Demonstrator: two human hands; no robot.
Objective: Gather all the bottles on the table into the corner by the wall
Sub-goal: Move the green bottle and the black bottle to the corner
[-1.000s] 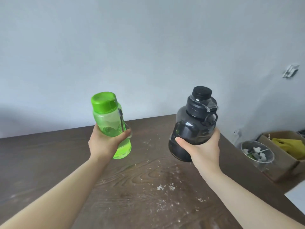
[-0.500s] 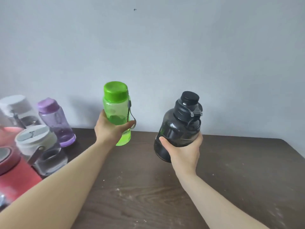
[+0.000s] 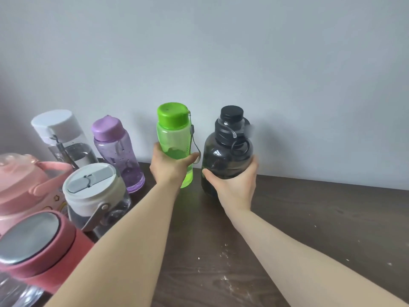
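My left grip [image 3: 169, 168] is clamped around the green bottle [image 3: 174, 138]; my right grip [image 3: 235, 185] is clamped around the black bottle [image 3: 225, 156]. Both are upright by the wall [image 3: 221, 52], low over the worktop [image 3: 309, 218], just right of the purple bottle [image 3: 119, 151] and the other gathered bottles.

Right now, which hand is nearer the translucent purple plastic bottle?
Left. The left hand, gripping the green bottle, is just right of the purple bottle; the right hand is farther right.
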